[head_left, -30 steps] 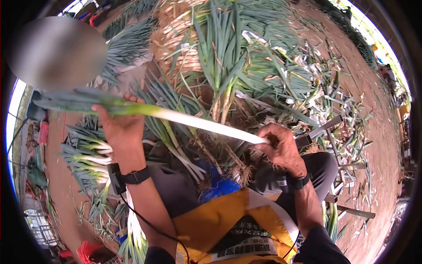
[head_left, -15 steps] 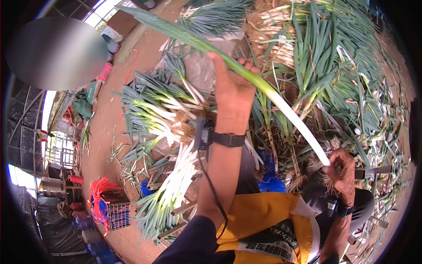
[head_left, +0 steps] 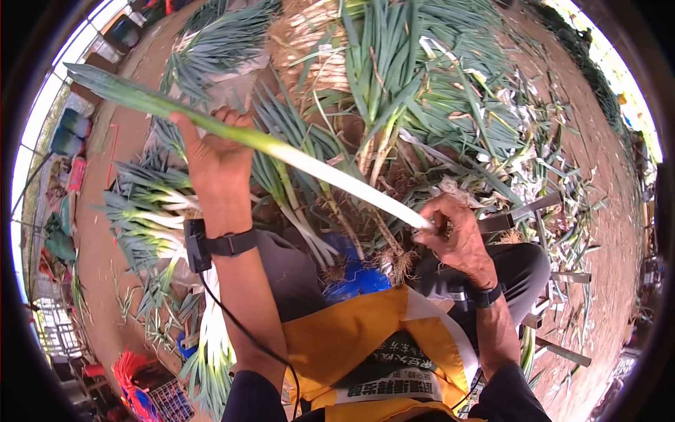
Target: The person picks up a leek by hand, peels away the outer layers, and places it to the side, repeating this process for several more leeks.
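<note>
A long leek (head_left: 330, 176) runs slantwise across the view, its green leaves at the upper left and its white stalk pointing to the lower right. My left hand (head_left: 219, 158) is wrapped round the green part, the thumb on the near side. My right hand (head_left: 455, 235) pinches the root end, with fingers curled over it, so the roots are mostly hidden. Below the stalk, several untrimmed leeks with brown roots (head_left: 401, 264) stand by my knees. A pile of white-stalked leeks (head_left: 158, 211) lies to the left of my left forearm.
A large heap of green leeks (head_left: 394, 63) spreads ahead. Peeled leaf scraps (head_left: 541, 162) litter the ground at right. Metal bars (head_left: 538, 204) stick out beside my right knee. A crate (head_left: 169, 401) with red strings (head_left: 133, 373) stands at lower left. Something blue (head_left: 358, 278) lies between my knees.
My view has swung to the right, so the scene shifts left. Both hands keep hold of the leek, which now lies at a flatter slant.
</note>
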Demonstrator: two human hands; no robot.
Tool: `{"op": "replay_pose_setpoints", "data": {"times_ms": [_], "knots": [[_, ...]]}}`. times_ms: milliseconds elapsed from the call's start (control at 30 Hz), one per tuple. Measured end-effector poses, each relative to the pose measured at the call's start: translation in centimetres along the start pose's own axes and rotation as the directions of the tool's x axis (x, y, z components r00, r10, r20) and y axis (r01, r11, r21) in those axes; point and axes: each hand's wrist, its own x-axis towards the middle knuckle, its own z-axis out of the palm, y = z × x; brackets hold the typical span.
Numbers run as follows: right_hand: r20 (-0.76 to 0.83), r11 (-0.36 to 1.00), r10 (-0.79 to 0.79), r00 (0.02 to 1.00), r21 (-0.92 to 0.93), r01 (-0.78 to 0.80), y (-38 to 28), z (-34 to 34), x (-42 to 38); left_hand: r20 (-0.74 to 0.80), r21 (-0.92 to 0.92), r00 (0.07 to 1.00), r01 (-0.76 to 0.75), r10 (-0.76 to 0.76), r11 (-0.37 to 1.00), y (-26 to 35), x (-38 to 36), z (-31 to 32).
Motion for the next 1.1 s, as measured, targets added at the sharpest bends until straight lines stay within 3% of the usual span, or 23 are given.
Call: {"op": "replay_pose_setpoints", "data": {"times_ms": [467,567,767,867,1067,1100], "knots": [[0.039,0.995,0.091,0.995,0.042,-0.092,0.6,0.0,-0.4,0.013,-0.069,0.999,0.035,-0.034,0.997,-1.2,-1.1,1.6],[0.023,0.998,0.047,0.999,0.050,-0.048,1.0,0.2,-0.4,-0.007,-0.104,0.995,0.094,-0.095,0.990,-1.2,-1.0,1.3],[0.124,0.998,0.026,0.992,0.061,-0.034,1.8,-0.2,-0.6,-0.010,-0.072,0.998,0.067,-0.068,0.995,-1.6,-1.0,1.2],[0.100,0.994,0.054,0.994,0.087,-0.063,1.3,-0.3,-0.6,-0.036,-0.057,0.998,0.054,-0.056,0.997,-1.7,-1.0,1.4],[-0.080,0.990,-0.090,0.993,0.101,0.098,1.1,-1.0,-0.7,-0.035,-0.020,0.999,0.027,-0.028,0.999,-0.9,-1.1,1.2],[-0.050,0.998,-0.054,0.997,0.032,0.056,0.3,-1.4,-0.9,-0.053,-0.028,0.998,0.023,-0.024,0.999,-0.9,-1.0,1.2]]}}
